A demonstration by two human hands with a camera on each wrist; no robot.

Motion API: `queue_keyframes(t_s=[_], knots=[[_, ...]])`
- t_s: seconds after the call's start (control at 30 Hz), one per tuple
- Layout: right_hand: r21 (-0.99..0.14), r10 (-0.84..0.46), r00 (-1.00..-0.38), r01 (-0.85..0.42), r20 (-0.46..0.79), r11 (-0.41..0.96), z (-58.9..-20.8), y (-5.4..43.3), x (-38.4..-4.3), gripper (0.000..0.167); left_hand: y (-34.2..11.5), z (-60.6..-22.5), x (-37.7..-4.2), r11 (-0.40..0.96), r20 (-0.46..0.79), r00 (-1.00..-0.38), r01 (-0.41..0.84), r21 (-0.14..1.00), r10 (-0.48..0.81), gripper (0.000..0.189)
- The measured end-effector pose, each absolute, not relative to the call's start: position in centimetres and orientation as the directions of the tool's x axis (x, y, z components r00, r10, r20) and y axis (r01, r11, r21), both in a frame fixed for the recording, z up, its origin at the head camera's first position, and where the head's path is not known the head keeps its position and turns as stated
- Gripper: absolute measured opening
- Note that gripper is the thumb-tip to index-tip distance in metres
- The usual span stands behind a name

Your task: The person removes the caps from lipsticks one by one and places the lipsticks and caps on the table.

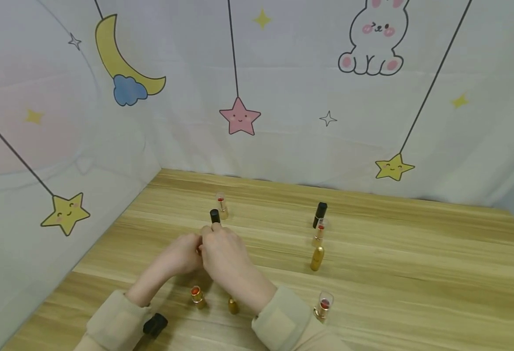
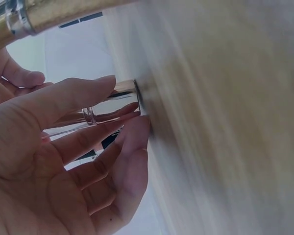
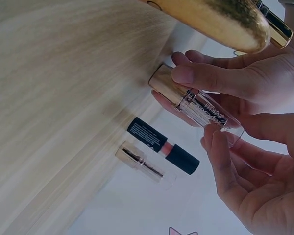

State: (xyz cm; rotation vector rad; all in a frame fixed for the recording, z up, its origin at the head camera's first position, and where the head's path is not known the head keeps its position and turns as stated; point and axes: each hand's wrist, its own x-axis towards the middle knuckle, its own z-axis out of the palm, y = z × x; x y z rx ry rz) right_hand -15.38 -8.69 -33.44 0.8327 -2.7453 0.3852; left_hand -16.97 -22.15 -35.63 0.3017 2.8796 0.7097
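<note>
Both hands meet around a lipstick (image 3: 206, 107) with a gold base and a clear cap. My left hand (image 1: 186, 253) grips its gold base between thumb and fingers, the base end right at the tabletop in the left wrist view. At the clear cap, my right hand (image 1: 223, 248) pinches with thumb and fingertips. In the head view the hands hide most of this lipstick. Just beyond them stand a black lipstick (image 3: 164, 147) and another clear-capped one (image 1: 222, 206). Nearer the body are an uncapped gold lipstick with a red tip (image 1: 198, 297) and a gold cap (image 1: 233, 306).
On the right stand a black lipstick tube (image 1: 320, 215), a clear-capped lipstick (image 1: 319, 235), a gold bullet-shaped tube (image 1: 316, 259) and another clear-capped lipstick (image 1: 324, 307). A black object (image 1: 155, 325) lies beside the left sleeve. Printed curtains (image 1: 292, 136) border the wooden table (image 1: 414, 258).
</note>
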Motion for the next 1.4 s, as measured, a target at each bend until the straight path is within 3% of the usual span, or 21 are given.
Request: queue_keyframes(t_s=[0.13, 0.4, 0.83, 1.4], knots=[[-0.231, -0.484, -0.822, -0.555, 0.301, 0.799, -33.3, -8.4, -15.3, 0.017, -22.2, -35.7, -16.9, 0.849, -0.09, -0.965, 0.168, 0.502, 0.245, 0.005], [-0.468, -0.413, -0.863, -0.504, 0.29, 0.726, -33.2, -7.4, -15.6, 0.013, -22.4, -35.4, -16.6, 0.811, -0.097, -0.958, 0.172, 0.559, 0.27, 0.015], [-0.603, -0.356, -0.9, -0.434, 0.253, 0.669, -33.2, -6.0, -15.4, 0.022, -22.6, -34.7, -15.8, 0.793, -0.097, -0.955, 0.173, 0.584, 0.28, 0.018], [-0.632, -0.331, -0.904, -0.426, 0.27, 0.647, -33.2, -5.2, -15.3, 0.024, -23.1, -34.3, -15.2, 0.708, -0.052, -0.946, 0.202, 0.677, 0.319, 0.024]])
